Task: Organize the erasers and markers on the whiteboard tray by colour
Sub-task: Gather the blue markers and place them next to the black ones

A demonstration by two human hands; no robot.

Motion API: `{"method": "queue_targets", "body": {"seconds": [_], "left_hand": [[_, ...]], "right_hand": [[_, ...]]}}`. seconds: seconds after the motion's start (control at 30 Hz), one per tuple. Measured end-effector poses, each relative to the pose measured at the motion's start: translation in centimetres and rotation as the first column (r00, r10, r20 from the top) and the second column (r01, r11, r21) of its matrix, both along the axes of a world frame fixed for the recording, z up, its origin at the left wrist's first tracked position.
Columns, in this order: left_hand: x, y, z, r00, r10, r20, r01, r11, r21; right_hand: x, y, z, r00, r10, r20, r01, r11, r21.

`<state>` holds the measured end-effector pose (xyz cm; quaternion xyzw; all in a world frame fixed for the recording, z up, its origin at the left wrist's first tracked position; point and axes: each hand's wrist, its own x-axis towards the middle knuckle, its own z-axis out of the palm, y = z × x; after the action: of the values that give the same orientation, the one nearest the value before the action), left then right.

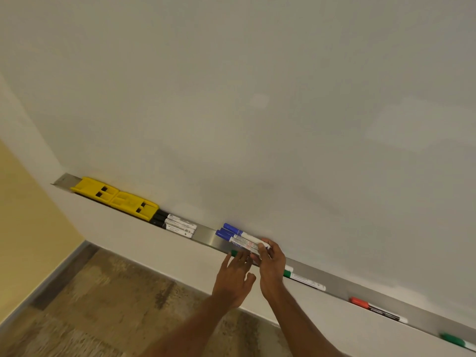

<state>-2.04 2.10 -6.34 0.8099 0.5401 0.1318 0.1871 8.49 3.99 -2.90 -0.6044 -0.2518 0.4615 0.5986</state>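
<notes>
Blue-capped white markers [235,234] lie on brushed-metal whiteboard tray [206,234]; right hand [270,264] pinches their barrels. Left hand [235,275] spread open over green-capped marker [234,252]; two yellow plastic erasers [116,198] far left.

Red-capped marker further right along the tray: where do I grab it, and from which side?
Grip the red-capped marker across its barrel near the middle, coming from above and the open front. It lies flat lengthwise in the tray with the whiteboard behind, so only top and front look free.
</notes>
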Motion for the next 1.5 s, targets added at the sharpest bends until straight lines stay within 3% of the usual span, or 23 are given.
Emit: {"method": "queue_targets", "body": {"seconds": [0.13, 0.27, 0.37, 0.43, 0.57, 0.67, 0.83, 0.93, 1.13, 1.27, 1.5], "left_hand": [[1.4, -1.1, 0.6, 0.999, -0.049, -0.020, 0.052, 0.985, 0.163], [3.3, -1.7, 0.5, 0.996, -0.087, -0.026, 0.090, 0.990, 0.110], [4.5, -1.9, 0.8, 0.991, -0.136, -0.020, 0.135, 0.990, -0.025], [4.8, -2.0, 0.3, 0.990, -0.133, 0.038, 0.133, 0.991, -0.001], [3.0, -2.4, 0.5, 0.979, -0.076, 0.191, 0.053, 0.991, 0.121], [1.0, -2.2, 0.8, 0.961, 0.060, 0.269, -0.111, 0.978, 0.179], [-3.2, 0.0, 1.7, 0.938, 0.309, 0.155, -0.324, 0.942, 0.084], [-5.3, 1.4, 2.0, 0.933, 0.351, 0.078, -0.357, 0.931, 0.083], [-7.1, 3.1, 2.5, 0.958, 0.287, -0.013, -0.281, 0.947, 0.153], [-7.2, 3.5, 1.7, 0.964, 0.264, 0.028, -0.266, 0.962, 0.063], [-6.6, 3.9, -0.2, 0.990, 0.022, -0.142, -0.018, 0.999, 0.031]], "right_hand": [[1.4, -0.4, 0.4, 0.999, 0.007, 0.045, -0.007, 1.000, 0.002], [2.8, -1.1, 0.4, 0.995, -0.004, 0.097, 0.007, 1.000, -0.030], [3.6, -1.5, 0.4, 0.992, -0.019, 0.128, 0.023, 0.999, -0.036], [3.9, -1.6, 0.3, 0.993, -0.023, 0.116, 0.027, 0.999, -0.033], [3.8, -1.3, 0.2, 0.996, -0.018, 0.083, 0.021, 0.999, -0.031], [2.7, -0.8, 0.1, 0.998, -0.012, 0.063, 0.015, 0.999, -0.038], [-0.2, 0.6, -0.5, 0.999, 0.003, 0.046, 0.001, 0.997, -0.080], [-1.6, 1.3, -0.9, 0.997, 0.027, 0.074, -0.017, 0.992, -0.128], [-3.7, 2.4, -1.0, 0.980, 0.051, 0.190, -0.014, 0.982, -0.189], [-4.2, 2.7, -1.1, 0.964, 0.051, 0.262, 0.005, 0.978, -0.210], [-4.9, 3.1, -1.2, 0.941, 0.065, 0.333, 0.020, 0.969, -0.246]]}}
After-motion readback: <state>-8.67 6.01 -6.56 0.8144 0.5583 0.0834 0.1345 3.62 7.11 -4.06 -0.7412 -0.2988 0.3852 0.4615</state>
